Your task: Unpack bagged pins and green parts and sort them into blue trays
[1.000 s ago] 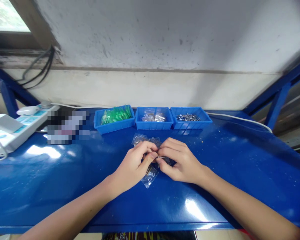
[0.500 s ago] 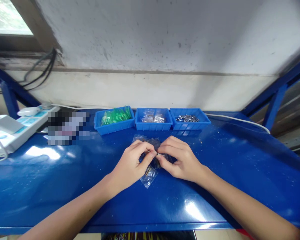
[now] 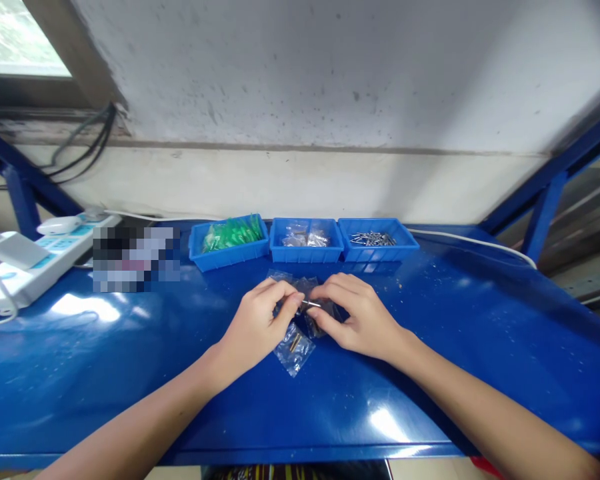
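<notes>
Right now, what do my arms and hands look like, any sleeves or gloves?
Your left forearm and right forearm look bare, with no clear sleeve in view. Your left hand and right hand have no gloves. No watch or bracelet shows. Some fingers are hidden, so I can't rule out rings.

Left hand (image 3: pixel 257 323) has drawn leftward — metal pin (image 3: pixel 311 304) (slim) now more exposed
</notes>
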`<state>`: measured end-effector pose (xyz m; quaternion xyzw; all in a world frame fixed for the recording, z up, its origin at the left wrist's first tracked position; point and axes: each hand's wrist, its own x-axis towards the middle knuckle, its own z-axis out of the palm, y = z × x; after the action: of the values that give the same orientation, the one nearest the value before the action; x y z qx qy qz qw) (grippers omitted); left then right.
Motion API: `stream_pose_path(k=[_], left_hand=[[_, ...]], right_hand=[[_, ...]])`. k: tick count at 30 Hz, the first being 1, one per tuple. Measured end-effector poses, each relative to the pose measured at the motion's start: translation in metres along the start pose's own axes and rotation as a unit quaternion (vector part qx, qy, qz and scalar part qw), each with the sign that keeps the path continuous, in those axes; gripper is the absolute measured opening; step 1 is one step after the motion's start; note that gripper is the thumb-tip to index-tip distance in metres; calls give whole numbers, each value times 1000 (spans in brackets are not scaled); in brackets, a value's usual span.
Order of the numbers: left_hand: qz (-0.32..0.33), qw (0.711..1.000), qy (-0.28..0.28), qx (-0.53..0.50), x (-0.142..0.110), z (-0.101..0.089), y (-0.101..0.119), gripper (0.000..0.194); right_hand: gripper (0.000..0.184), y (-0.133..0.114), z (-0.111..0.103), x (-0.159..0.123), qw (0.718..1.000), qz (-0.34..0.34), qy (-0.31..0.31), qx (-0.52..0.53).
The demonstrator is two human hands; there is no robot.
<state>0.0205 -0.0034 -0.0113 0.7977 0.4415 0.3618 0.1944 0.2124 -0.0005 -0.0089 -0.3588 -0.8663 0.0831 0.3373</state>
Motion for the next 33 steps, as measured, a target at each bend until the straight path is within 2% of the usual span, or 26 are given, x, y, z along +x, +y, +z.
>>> stream_pose_path(k=[5,9,14,22,26,28,30,32,33], left_hand=[[-7,1000,3,2,1,-2,1,32],[16,1000,9,-21,-1,-1,1,9],[48,999,25,-2,-3,1,-2,5],[2,1000,3,-8,-3,0,-1,28],[4,998,-41,-38,-2,-4,-2,21],[-11,998,-41,-37,0,-9,-3,24],[-41,999,-16,-11,4,-15,-7,25],[-62,998,7,30,9,-20,-12,21],[-65,996,9,52,11,-22,-15,20]], right_hand=[[17,-1,-1,-2,999,-14,-7,-29],[19,-3,-3,0,1000,-3,1,-13],[24,-3,-4,2,1000,-12,-8,11],[13,-2,-1,-1,999,-24,27,12],[14,-4,-4,-1,999,-35,29,1],[14,0,-9,1,998,-31,56,-16],[15,11,-17,2,991,-8,124,-57],[16,30,-28,2,966,65,216,-129],[15,42,-34,1,942,132,254,-173]])
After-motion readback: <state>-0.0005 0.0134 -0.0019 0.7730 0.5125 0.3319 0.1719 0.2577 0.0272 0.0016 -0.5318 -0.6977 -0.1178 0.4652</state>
